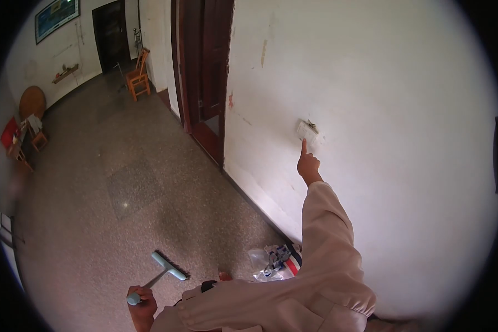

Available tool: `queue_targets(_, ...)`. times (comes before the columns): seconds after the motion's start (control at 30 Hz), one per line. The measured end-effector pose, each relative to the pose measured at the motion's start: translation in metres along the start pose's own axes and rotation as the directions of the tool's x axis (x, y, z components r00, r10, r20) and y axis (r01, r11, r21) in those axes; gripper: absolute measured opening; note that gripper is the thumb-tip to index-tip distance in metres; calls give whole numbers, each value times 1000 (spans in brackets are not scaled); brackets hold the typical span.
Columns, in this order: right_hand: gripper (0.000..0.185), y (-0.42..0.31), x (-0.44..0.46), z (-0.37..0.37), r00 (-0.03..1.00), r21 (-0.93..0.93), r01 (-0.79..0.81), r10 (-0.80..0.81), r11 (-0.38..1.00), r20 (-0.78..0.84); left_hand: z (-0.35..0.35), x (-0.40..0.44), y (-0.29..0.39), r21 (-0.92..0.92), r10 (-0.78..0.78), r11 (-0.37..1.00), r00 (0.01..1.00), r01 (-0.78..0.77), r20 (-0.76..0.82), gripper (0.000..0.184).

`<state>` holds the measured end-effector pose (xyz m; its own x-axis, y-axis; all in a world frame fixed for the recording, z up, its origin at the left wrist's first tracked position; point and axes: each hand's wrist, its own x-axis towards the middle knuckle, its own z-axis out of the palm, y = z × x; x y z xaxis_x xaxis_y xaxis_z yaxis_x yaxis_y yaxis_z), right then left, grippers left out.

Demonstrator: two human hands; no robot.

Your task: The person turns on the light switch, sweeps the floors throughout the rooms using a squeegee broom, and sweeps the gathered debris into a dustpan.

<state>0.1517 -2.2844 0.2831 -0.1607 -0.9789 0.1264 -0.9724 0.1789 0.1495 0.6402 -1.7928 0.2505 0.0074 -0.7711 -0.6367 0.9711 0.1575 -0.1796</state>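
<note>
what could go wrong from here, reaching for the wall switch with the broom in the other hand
The right hand might miss or knock the small wall switch. The broom, held only by the left hand, could swing. The bags by the wall might trip a foot.

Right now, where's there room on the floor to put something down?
Bare floor lies between the blue broom and the dark red doorway, and on toward the wooden chair. It's crowded at the foot of the white wall, where plastic bags lie, and far left, below the round board.
</note>
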Motion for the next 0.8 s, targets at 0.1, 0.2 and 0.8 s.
queue_targets(0.1, 81, 6, 2, 1, 1000, -57, 7, -7, 998, 8, 16, 4, -9, 42, 38, 998, 999, -38, -1, 12)
queue_targets(0.2, 83, 13, 12, 6, 999, -53, 44, -43, 998, 18, 26, 17, -12, 19, -9, 1000, 1000, 9, -10, 12)
queue_targets(0.8, 76, -9, 16, 25, 995, -58, 93, -94, 994, -16, 29, 17, -6, -3, -78, 997, 996, 78, -48, 13)
